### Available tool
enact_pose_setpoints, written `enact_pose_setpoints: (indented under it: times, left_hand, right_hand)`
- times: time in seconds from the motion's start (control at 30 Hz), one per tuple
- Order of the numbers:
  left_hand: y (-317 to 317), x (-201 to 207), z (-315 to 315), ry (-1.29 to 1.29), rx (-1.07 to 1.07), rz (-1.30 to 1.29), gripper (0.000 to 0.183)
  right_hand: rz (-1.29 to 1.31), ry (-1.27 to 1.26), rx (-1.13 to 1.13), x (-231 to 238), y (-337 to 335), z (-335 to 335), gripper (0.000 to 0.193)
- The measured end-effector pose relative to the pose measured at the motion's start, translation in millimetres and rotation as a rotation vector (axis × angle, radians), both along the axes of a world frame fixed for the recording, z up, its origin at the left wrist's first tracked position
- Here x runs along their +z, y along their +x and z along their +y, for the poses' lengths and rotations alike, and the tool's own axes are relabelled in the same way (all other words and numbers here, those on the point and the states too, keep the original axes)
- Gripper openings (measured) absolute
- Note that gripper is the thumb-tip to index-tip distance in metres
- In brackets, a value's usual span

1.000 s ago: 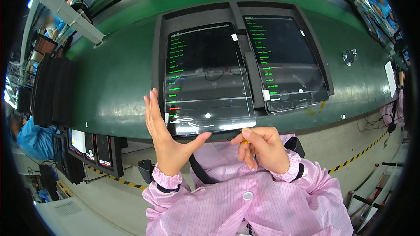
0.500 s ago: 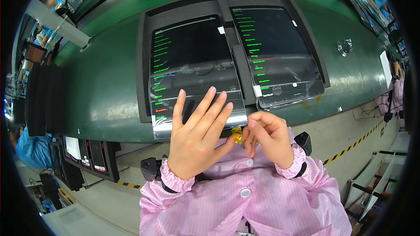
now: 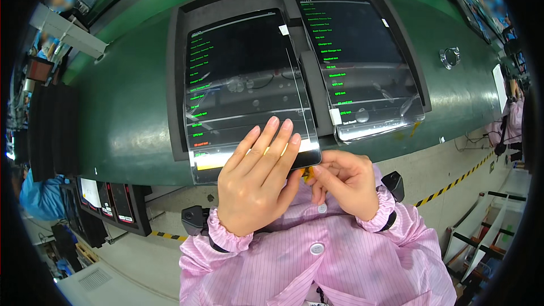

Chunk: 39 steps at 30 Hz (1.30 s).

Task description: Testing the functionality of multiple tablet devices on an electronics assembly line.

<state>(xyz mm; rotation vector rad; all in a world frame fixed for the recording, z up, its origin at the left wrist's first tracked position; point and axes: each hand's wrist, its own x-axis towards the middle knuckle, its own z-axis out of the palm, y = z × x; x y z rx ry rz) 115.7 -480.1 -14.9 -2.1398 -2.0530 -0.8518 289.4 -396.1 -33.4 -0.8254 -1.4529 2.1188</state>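
A black tablet point(image 3: 243, 56) with a lit list of mostly green lines, and one red, lies under clear film; its near end juts over the tray's front side. My left hand point(image 3: 252, 187) rests on that near end, fingers stretched forward and holding nothing. At the tablet's near right corner, my right hand point(image 3: 348, 184) is pinched around a small amber-yellow piece point(image 3: 307, 174), mostly hidden by the fingers and the tablet's edge. A second tablet point(image 3: 357, 45) with a similar green list lies to the right, also under film.
Both tablets lie in a dark two-bay tray point(image 3: 177, 79) on a green bench point(image 3: 127, 107). A metal ring point(image 3: 450, 57) is set in the bench at right. Below the bench at left, a black rack point(image 3: 139, 215) holds flat devices. A beam point(image 3: 68, 31) stands at far left.
The view has shifted slightly, so the tray sits higher and further left. My left fingers have drawn closer together. Less of the amber-yellow piece shows, and a yellow band appears on the left screen.
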Motion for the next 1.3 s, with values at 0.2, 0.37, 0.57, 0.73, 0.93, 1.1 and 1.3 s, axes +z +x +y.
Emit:
enact_pose_setpoints:
  times: [0.2, 0.37, 0.57, 0.73, 0.93, 1.1, 1.3]
  left_hand:
    - [-4, 0, 2, 0.018, -0.042, -0.003, 0.046]
    - [-4, 0, 3, 0.027, -0.048, -0.002, 0.046]
    - [-8, 10, 8, -0.070, -0.067, -0.080, 0.059]
    - [-11, 24, 14, -0.199, -0.079, -0.018, 0.067]
    - [-25, 43, 2, -0.199, -0.057, 0.035, 0.074]
    - [-63, 19, -48, 0.126, 0.293, -0.034, 0.054]
    - [-55, 8, -58, 0.024, 0.369, 0.038, 0.053]
  right_hand:
    - [0.015, 0.015, -0.045, -3, -2, -7, 0.020]
    - [0.065, -0.069, -0.072, -3, -2, -7, 0.019]
    - [0.031, -0.058, 0.090, -1, 3, 1, 0.019]
    - [-0.038, -0.052, 0.160, -6, 9, -3, 0.019]
    - [-0.085, 0.003, 0.142, -7, 20, 2, 0.016]
    - [-0.094, 0.061, 0.030, -8, 38, 7, 0.013]
    - [-0.085, 0.220, -0.053, -6, 51, 17, 0.010]
